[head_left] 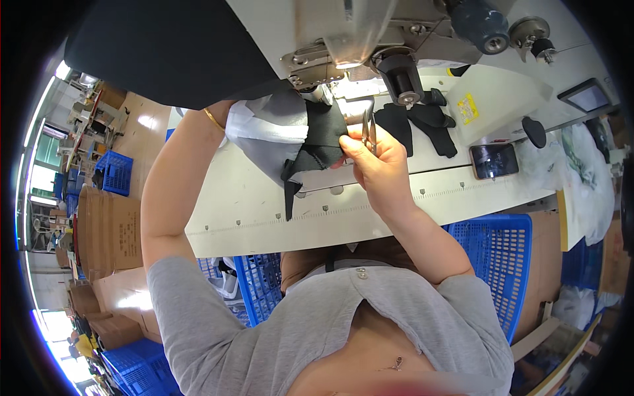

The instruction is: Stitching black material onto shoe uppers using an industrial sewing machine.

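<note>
A grey and black fabric piece (pixel 267 129) hangs bunched below the needle area of a sewing machine (pixel 330 39). My right hand (pixel 383 162) pinches the black part of it between thumb and fingers. Small metal thread snips (pixel 370 132) are also tucked in that hand, blades pointing up. My left hand (pixel 221 111) reaches behind the grey part from the left, under a dark panel; its fingers are hidden. One narrow black strip of the fabric dangles toward the table's front edge.
Black fabric pieces (pixel 429 125) lie right of the machine on the white table (pixel 257 228), which has a ruler scale along its front. A phone (pixel 494 161) and clear plastic bags (pixel 581 178) are farther right. Blue crates (pixel 495 264) stand beneath the table edge.
</note>
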{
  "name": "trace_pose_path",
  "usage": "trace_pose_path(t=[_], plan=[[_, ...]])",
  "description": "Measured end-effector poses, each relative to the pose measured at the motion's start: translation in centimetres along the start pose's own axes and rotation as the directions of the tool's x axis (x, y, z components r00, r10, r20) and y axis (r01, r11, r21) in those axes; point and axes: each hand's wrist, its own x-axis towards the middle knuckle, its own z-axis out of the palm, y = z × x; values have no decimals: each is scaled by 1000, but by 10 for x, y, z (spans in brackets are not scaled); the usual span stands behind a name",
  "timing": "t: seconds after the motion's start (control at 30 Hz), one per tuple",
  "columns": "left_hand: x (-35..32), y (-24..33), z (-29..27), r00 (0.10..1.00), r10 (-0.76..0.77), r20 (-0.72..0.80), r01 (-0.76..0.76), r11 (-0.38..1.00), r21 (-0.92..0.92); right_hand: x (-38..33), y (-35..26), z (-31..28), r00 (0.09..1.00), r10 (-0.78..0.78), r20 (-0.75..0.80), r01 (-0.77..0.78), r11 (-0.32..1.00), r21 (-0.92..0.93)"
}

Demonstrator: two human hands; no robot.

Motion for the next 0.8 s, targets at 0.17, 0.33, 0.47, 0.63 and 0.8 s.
trace_pose_path(t=[0.17,0.33,0.47,0.63,0.8], plan=[[-3,2,3,995,-5,-101,18,991,135,0,1,0,1000,-18,-6,18,1000,6],[-4,-12,-4,978,-20,-209,74,964,255,2,4,7,999,-35,-19,35,999,-12],[3,-15,-2,956,-28,-293,130,933,337,6,14,11,997,-74,-22,73,996,-48],[-22,-45,-36,922,19,-386,173,873,456,10,22,11,985,-171,10,171,980,-97],[-53,-39,-52,882,120,-457,197,786,586,4,19,11,979,-205,-19,200,968,-154]])
